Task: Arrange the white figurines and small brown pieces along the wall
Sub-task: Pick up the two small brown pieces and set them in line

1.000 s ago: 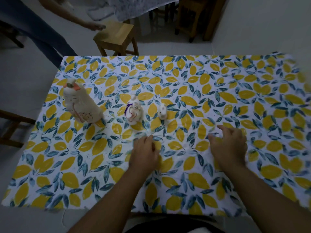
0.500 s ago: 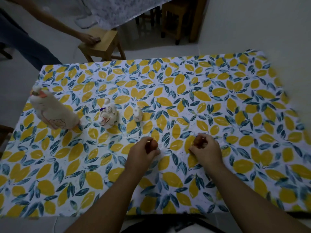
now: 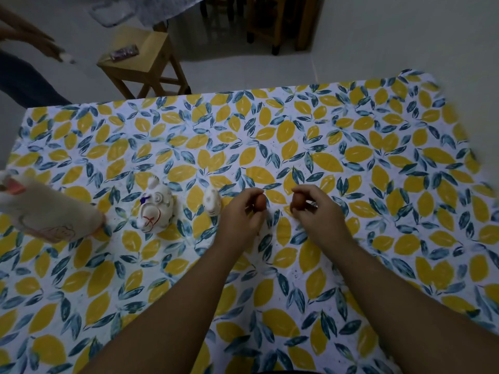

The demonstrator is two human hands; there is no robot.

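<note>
Three white figurines stand in a row on the lemon-print tablecloth (image 3: pixel 351 157): a large one (image 3: pixel 46 211) at the left edge, a middle one (image 3: pixel 155 209) with purple and red marks, and a small one (image 3: pixel 212 202). My left hand (image 3: pixel 243 214) pinches a small brown egg-shaped piece (image 3: pixel 260 202) just right of the small figurine. My right hand (image 3: pixel 313 209) holds a second brown piece (image 3: pixel 297 201) beside it. Both pieces hover close to the cloth; contact is unclear.
A wooden stool (image 3: pixel 140 60) with a small packet on it stands beyond the table's far edge. Another person's arm (image 3: pixel 29 39) reaches in at the top left. A pale wall (image 3: pixel 405 36) runs along the right. Dark furniture legs stand at the top.
Both hands went from lying flat on the cloth to pinching a brown piece each, then moved forward into line with the figurines. The camera view shifted right. The other person's hand left the stool.
</note>
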